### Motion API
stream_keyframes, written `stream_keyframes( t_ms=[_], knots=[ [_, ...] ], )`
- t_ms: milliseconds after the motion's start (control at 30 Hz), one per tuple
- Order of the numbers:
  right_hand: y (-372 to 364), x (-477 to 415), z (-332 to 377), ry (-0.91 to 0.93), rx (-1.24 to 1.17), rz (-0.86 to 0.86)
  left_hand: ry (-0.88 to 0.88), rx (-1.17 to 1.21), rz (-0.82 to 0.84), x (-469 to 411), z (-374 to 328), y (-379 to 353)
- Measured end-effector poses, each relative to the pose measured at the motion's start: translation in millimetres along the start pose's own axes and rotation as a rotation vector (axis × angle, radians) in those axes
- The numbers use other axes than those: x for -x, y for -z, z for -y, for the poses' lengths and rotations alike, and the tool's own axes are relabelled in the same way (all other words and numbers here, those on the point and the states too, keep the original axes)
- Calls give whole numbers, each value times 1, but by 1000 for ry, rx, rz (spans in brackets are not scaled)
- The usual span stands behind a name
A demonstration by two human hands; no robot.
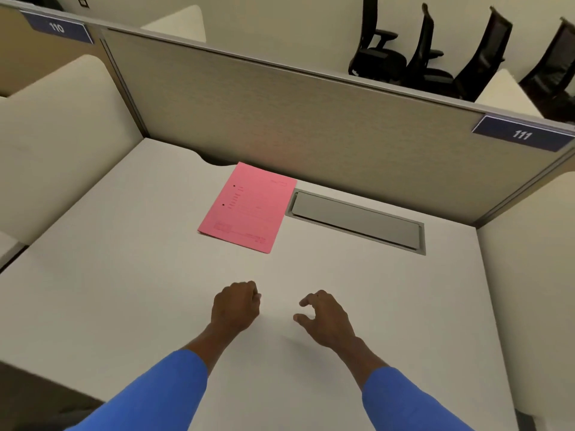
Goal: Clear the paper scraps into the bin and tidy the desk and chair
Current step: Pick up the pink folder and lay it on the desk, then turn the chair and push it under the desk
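Pink folder (247, 208) lies flat at the back of the bench (124, 259), no scraps or bin visible. Left hand (236, 307) is curled closed, contents unclear; right hand (323, 318) hovers half-open, empty. Likely tidying stage; next, reach forward for the folder.

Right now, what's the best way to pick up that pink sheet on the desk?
Probably by the near right corner of the pink sheet. It lies flat on the desk, so slide or peel that corner up with the right hand, coming from the near side; the partition blocks the far edge.
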State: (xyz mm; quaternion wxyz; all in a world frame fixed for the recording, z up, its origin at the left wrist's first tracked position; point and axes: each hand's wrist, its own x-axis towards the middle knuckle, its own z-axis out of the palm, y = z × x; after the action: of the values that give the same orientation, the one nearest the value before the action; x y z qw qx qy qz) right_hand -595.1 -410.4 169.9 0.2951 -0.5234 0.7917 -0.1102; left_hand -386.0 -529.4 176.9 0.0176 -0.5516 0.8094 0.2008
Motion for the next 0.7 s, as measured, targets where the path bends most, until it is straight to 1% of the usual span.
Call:
stream_keyframes(
  t_ms=[133,300,400,600,700],
  knots=[
    [-8,53,-20,7,1,8,45,66,37,69,-10,-20],
    [-20,120,-45,26,-20,8,58,188,109,152,-15,-44],
    [-31,168,-58,53,-6,38,93,246,140,206,-13,-60],
    [-58,248,-79,42,-9,117,258,336,114,315,16,-79],
    [-74,281,-83,60,19,185,336,368,134,364,37,-82]
  ],
)
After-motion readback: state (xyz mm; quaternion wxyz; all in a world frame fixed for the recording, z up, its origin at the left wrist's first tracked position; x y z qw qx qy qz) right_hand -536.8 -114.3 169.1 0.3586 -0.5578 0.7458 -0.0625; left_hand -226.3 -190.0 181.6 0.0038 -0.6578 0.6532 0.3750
